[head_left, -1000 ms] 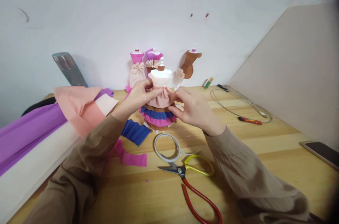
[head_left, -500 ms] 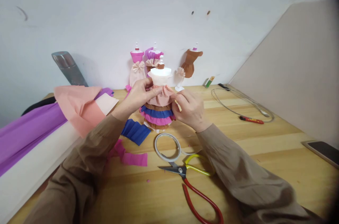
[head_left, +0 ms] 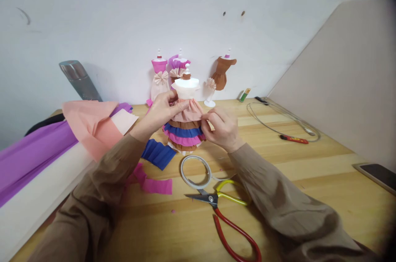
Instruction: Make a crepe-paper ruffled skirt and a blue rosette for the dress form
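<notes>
A small white dress form (head_left: 187, 83) stands upright on the table, wearing a ruffled crepe-paper skirt (head_left: 185, 132) in brown, blue and magenta tiers. Around its waist lies a peach crepe-paper strip (head_left: 189, 112), gathered into folds. My left hand (head_left: 162, 111) is closed on the strip at the waist's left side, thumb pressed across the front. At the right, my right hand (head_left: 222, 126) pinches the strip's edge between thumb and fingertips. The fingers behind the form are hidden.
In front lie a tape roll (head_left: 196, 172), scissors (head_left: 213, 199), blue paper (head_left: 159, 154) and magenta paper (head_left: 157, 185). Crepe-paper sheets (head_left: 93, 126) are piled left. Other dressed forms (head_left: 225, 73) stand by the wall. A cable (head_left: 266, 123), red cutter (head_left: 293, 139) and phone (head_left: 379, 176) lie right.
My right hand has drawn the peach strip's edge slightly outward and down, making its right side smoother. My left hand keeps its place at the waist.
</notes>
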### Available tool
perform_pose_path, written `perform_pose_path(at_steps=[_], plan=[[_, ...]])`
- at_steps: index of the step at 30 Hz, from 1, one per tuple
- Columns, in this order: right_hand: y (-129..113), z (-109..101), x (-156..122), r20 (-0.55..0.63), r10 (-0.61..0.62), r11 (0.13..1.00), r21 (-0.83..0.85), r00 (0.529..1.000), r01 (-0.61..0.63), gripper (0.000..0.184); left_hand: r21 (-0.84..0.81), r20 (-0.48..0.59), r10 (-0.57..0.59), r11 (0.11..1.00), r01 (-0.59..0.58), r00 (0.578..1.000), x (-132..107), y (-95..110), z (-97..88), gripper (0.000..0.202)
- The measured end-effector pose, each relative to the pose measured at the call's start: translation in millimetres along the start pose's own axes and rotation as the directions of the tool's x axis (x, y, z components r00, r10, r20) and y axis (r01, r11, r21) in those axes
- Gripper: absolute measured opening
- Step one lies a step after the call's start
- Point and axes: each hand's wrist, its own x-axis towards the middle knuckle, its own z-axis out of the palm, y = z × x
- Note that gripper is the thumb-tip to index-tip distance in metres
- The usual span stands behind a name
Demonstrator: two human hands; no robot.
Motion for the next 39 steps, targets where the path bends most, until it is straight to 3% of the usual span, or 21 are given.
perform_pose_path(at_steps=[4,14,20,24,29,35,39], plan=[[3,1,-1,-0.038,0.04,0.993,0.115,0.998,-0.035,0.016,-0.002,0.002,-0.002,1.0,0.002,1.0,-1,2,0.8,0.033],[-1,2,-4,-0.103,-0.055,0.981,0.181,0.993,0.073,0.015,-0.041,0.032,0.014,0.999,-0.012,0.999,-2,5,2.3,0.037],[-8,1,3,-0.072,-0.153,0.984,0.078,0.986,0.158,0.018,-0.06,0.067,0.077,0.996,-0.073,0.995,-1,6,3.5,0.032],[-11,2,1,-0.057,-0.138,0.989,-0.055,0.989,0.135,0.019,-0.046,0.057,0.09,0.995,-0.087,0.994,-2,5,5.0,0.026],[-15,-2,3,-0.076,-0.171,0.981,-0.101,0.982,0.163,0.019,0.028,-0.005,0.09,0.996,-0.09,0.996,-4,5,9.6,0.025],[-12,0,1,-0.097,-0.156,0.987,0.017,0.983,0.158,0.019,0.18,-0.099,0.134,0.977,-0.114,0.986,-5,0,12.0,0.023],[-12,5,-4,-0.079,-0.154,0.987,0.028,0.985,0.156,0.018,0.171,-0.127,0.13,0.979,-0.107,0.983,-5,-1,12.2,0.025]])
